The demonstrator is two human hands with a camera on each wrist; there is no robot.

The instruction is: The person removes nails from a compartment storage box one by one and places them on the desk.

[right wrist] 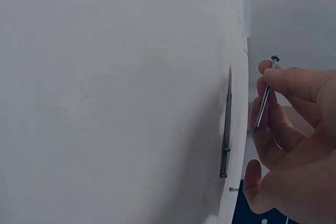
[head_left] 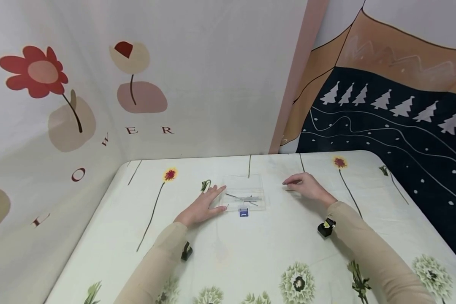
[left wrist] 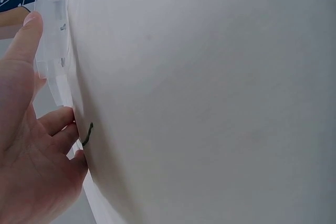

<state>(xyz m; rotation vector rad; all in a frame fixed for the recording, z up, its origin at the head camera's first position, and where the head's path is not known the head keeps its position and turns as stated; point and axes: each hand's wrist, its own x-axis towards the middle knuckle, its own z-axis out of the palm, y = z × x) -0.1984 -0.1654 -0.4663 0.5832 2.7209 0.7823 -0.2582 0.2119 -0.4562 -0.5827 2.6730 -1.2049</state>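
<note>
A clear plastic box [head_left: 264, 202] with a blue latch [head_left: 243, 212] lies on the table in the head view, its lid [head_left: 243, 182] folded back. Several grey nails [head_left: 251, 199] lie inside, some crossing. My left hand [head_left: 204, 206] is at the box's left side, fingers extended, thumb by the near corner; in the left wrist view the thumb touches the box wall. To the right of the box, my right hand [head_left: 306, 186] pinches a nail [right wrist: 266, 95] between thumb and fingers, head up. Beneath it, dark nails [right wrist: 226, 129] lie on the cloth, apparently overlapping.
A white cloth [head_left: 258, 249] printed with flowers covers the table. A pale patterned curtain [head_left: 213, 84] hangs behind and at the left; a dark cloth with white trees [head_left: 381, 100] hangs at the right. Black straps with cameras [head_left: 325, 228] sit on the wrists.
</note>
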